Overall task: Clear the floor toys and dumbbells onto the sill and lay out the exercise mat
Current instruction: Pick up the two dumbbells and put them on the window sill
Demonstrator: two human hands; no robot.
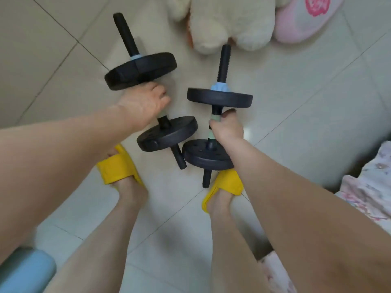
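Observation:
Two black dumbbells with round plates and light blue collars are in my hands over the tiled floor. My left hand (143,104) is wrapped around the handle of the left dumbbell (140,70), which slants up to the left. My right hand (227,126) grips the handle of the right dumbbell (220,97), which stands nearly upright in the picture. A cream plush toy (230,24) lies on the floor just beyond them. A rolled light blue mat (23,271) shows at the bottom left corner.
A pink cushion-like toy (309,20) with a red print lies at the top right. Floral fabric (368,187) hangs at the right edge. My feet in yellow slippers (118,168) stand right under the dumbbells on pale floor tiles (306,98).

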